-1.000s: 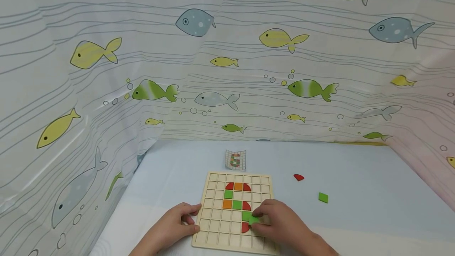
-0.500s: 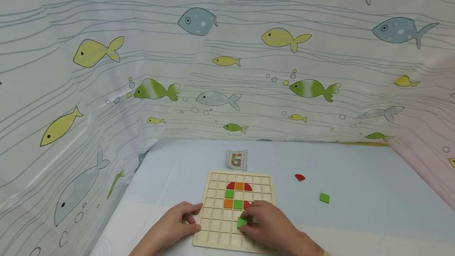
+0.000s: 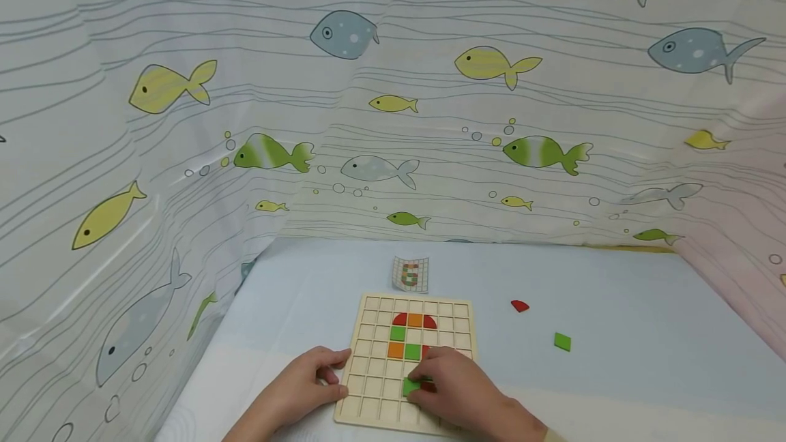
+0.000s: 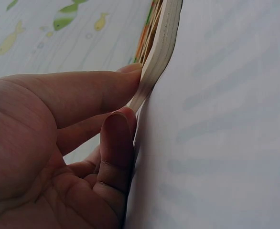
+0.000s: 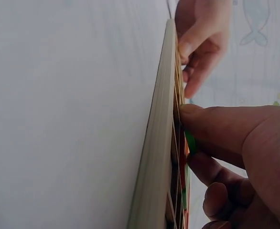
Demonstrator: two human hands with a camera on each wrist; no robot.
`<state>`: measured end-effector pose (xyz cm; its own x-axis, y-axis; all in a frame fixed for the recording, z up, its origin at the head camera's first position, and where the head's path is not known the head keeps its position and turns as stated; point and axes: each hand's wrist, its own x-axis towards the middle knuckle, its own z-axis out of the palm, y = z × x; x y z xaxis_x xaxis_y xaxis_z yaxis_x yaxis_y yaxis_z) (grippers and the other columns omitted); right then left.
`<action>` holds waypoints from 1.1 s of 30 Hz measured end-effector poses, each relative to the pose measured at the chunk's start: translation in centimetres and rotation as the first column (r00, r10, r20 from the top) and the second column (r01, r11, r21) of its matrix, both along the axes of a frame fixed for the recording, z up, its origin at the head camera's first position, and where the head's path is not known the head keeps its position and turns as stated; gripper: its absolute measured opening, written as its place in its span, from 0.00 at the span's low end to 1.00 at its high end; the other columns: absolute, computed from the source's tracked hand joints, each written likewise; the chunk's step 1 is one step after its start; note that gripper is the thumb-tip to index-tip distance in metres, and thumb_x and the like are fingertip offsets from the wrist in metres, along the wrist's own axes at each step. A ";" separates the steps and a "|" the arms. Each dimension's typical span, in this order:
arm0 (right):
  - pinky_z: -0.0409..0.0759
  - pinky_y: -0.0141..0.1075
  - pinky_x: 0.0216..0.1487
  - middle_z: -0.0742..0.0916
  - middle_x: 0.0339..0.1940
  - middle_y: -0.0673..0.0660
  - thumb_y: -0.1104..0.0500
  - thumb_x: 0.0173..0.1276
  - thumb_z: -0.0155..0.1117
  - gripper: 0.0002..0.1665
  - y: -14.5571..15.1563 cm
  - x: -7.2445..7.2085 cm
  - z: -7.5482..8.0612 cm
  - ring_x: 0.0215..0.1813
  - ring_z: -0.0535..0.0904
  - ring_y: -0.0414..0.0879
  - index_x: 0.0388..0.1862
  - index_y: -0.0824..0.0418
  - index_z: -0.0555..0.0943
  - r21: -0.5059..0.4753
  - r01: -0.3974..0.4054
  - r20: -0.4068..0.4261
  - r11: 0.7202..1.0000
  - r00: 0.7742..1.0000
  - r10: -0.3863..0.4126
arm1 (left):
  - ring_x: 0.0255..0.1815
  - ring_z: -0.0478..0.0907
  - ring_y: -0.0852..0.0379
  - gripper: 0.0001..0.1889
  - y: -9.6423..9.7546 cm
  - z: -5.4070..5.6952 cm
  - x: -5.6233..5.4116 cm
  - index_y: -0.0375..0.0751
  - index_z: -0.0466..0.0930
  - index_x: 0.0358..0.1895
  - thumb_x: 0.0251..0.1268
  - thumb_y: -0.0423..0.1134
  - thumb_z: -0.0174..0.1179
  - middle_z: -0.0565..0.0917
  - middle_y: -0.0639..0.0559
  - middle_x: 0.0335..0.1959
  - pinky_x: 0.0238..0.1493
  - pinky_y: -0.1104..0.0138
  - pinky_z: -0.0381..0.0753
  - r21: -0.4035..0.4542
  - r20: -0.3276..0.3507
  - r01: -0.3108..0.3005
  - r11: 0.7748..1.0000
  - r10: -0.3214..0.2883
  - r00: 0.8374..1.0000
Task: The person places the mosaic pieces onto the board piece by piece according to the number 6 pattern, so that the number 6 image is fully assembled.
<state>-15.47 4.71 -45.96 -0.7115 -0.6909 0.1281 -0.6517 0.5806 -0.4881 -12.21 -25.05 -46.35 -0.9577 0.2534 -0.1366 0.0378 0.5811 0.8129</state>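
My right hand (image 3: pixel 457 387) pinches a green square tile (image 3: pixel 411 387) between thumb and fingers, low over the wooden grid board (image 3: pixel 374 387). In the right wrist view the tile (image 5: pixel 190 141) shows tilted at the board's face. Just right of it, a red tile (image 3: pixel 428 387) peeks out from under the hand. Farther up the board lie red quarter-round tiles (image 3: pixel 400 319), orange squares (image 3: pixel 396 350) and green squares (image 3: pixel 398 333). With thumb and fingertips my left hand (image 3: pixel 303 384) holds the board's left edge, also seen on the board edge (image 4: pixel 154 67) in the left wrist view.
Behind the board lies a small pattern card (image 3: pixel 410 275) printed with coloured squares on a grid. To the right on the pale cloth (image 3: pixel 620 305) are a loose red quarter-round tile (image 3: pixel 519 305) and a green square tile (image 3: pixel 562 342). Fish-printed sheeting (image 3: pixel 430 155) stands around the table.
My right hand has carried the green square tile leftward across the board and lowered it to the left of the red tile. The left hand stays at the board's edge.
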 end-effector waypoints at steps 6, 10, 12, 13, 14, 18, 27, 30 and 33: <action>0.74 0.29 0.41 0.81 0.33 0.34 0.48 0.59 0.76 0.12 -0.3 0.0 0.1 0.38 0.72 0.30 0.41 0.50 0.91 0.015 -0.001 0.019 1.000 1.000 0.000 | 0.35 0.75 0.61 0.33 0.1 0.1 0.0 0.38 0.78 0.64 0.54 0.45 0.74 0.79 0.55 0.45 0.34 0.68 0.72 -0.006 0.002 0.000 1.000 0.000 1.000; 0.74 0.28 0.39 0.80 0.33 0.34 0.49 0.59 0.76 0.12 -0.4 0.0 0.0 0.37 0.72 0.29 0.41 0.50 0.91 0.008 -0.005 0.028 1.000 1.000 0.005 | 0.35 0.75 0.61 0.33 0.1 0.2 0.0 0.38 0.78 0.64 0.54 0.45 0.75 0.79 0.56 0.45 0.33 0.69 0.72 -0.018 0.004 -0.005 1.000 0.005 1.000; 0.72 0.27 0.37 0.79 0.32 0.34 0.49 0.60 0.75 0.12 -0.4 0.0 0.1 0.36 0.71 0.29 0.42 0.50 0.91 0.012 -0.018 0.029 1.000 0.999 0.017 | 0.35 0.75 0.61 0.33 0.1 0.2 0.0 0.38 0.78 0.64 0.53 0.45 0.75 0.79 0.56 0.45 0.33 0.69 0.73 -0.020 0.007 -0.007 1.000 0.007 1.000; 0.72 0.27 0.36 0.78 0.31 0.34 0.49 0.61 0.75 0.12 -0.4 0.0 0.1 0.35 0.70 0.29 0.42 0.51 0.91 0.016 -0.024 0.031 1.000 0.999 0.023 | 0.36 0.75 0.61 0.33 0.1 0.2 0.0 0.38 0.78 0.64 0.53 0.45 0.75 0.79 0.56 0.45 0.33 0.69 0.73 -0.020 0.009 -0.007 1.000 0.007 1.000; 0.71 0.26 0.35 0.78 0.31 0.34 0.49 0.61 0.75 0.12 -0.4 0.0 0.1 0.35 0.70 0.29 0.43 0.51 0.91 0.020 -0.031 0.031 0.999 0.999 0.030 | 0.36 0.75 0.61 0.33 0.1 0.3 0.0 0.38 0.78 0.64 0.53 0.45 0.75 0.79 0.55 0.45 0.33 0.69 0.73 -0.019 0.011 -0.008 1.000 0.008 1.000; 0.69 0.25 0.34 0.76 0.30 0.35 0.50 0.63 0.74 0.12 -0.4 0.0 0.2 0.34 0.68 0.30 0.43 0.51 0.91 0.030 -0.041 0.030 0.999 0.999 0.040 | 0.36 0.75 0.60 0.33 0.1 0.3 0.0 0.37 0.78 0.64 0.53 0.44 0.75 0.79 0.55 0.45 0.34 0.69 0.73 -0.015 0.012 -0.010 1.000 0.011 1.000; 0.70 0.28 0.36 0.76 0.26 0.35 0.48 0.61 0.75 0.20 -0.2 -0.2 0.3 0.32 0.69 0.31 0.51 0.50 0.88 0.025 -0.036 0.040 0.999 0.999 0.035 | 0.36 0.75 0.61 0.33 0.2 0.3 -0.1 0.37 0.78 0.64 0.54 0.45 0.75 0.79 0.55 0.45 0.34 0.69 0.72 -0.012 0.013 -0.007 1.000 0.007 1.000; 0.68 0.29 0.34 0.73 0.19 0.36 0.48 0.60 0.75 0.21 0.0 -0.4 0.5 0.27 0.67 0.31 0.53 0.50 0.87 0.003 -0.043 0.059 0.999 0.997 0.043 | 0.36 0.75 0.61 0.33 0.2 0.3 -0.1 0.37 0.78 0.64 0.54 0.45 0.75 0.79 0.55 0.45 0.34 0.69 0.72 -0.011 0.014 -0.006 1.000 0.006 1.000; 0.69 0.28 0.34 0.75 0.19 0.35 0.48 0.60 0.75 0.19 0.3 -0.7 0.6 0.26 0.66 0.31 0.50 0.50 0.88 -0.019 -0.060 0.057 0.998 0.997 0.061 | 0.36 0.75 0.60 0.33 0.2 0.3 -0.1 0.37 0.78 0.64 0.54 0.45 0.75 0.79 0.55 0.45 0.34 0.68 0.72 -0.013 0.014 -0.005 1.000 0.006 1.000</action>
